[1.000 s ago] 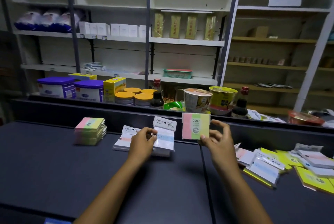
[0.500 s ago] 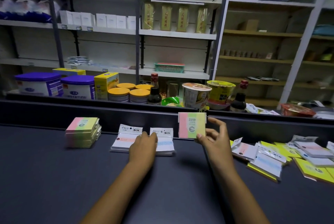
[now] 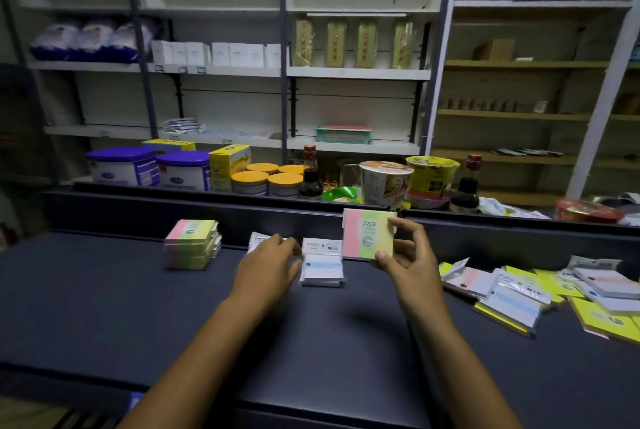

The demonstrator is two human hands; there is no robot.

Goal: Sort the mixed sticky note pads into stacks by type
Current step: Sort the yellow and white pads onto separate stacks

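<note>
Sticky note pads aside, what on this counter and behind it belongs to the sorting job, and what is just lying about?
Part of the job:
- striped pad in the right hand
- striped stack
- white packets by the left hand
- unsorted pile

Just lying about:
- purple-lidded tubs
- noodle cups
- sauce bottles
- green basket

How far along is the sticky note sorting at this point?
Partly done. A striped stack and two white packet stacks stand sorted. The right hand holds a striped pad up, unplaced; the left hand rests on the white packets. A mixed pile remains at right.
</note>
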